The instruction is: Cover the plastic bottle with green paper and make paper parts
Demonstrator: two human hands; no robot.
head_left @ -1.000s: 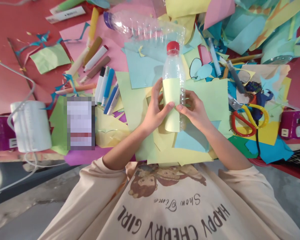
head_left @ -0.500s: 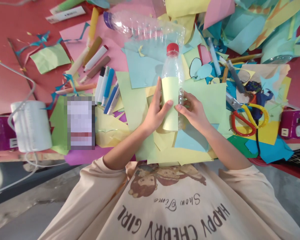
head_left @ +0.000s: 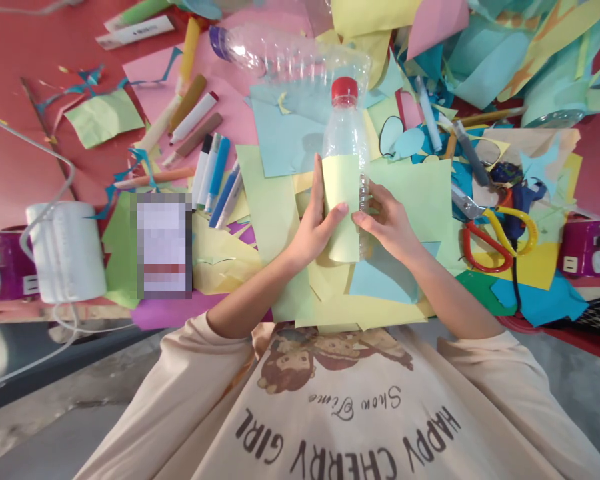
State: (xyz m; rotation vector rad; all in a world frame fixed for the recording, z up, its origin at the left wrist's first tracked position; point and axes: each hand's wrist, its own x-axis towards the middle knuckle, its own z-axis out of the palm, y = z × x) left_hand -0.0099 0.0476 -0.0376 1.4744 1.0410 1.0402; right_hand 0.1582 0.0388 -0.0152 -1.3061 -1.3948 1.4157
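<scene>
Pinching the clear, red-capped plastic bottle [head_left: 346,133] between left-hand fingers [head_left: 319,175] and right-hand fingers [head_left: 383,195], covered in pale-yellow paper [head_left: 341,181] towards nine o'clock, yet bare towards three!

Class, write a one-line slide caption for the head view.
Both hands hold a red-capped bottle, pale yellow paper against its side.

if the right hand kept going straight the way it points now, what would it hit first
The red-capped bottle: the right hand points at its ribbed side and already appears to touch it. Depth is hard to judge, as some fingertips are hidden behind it.
</scene>
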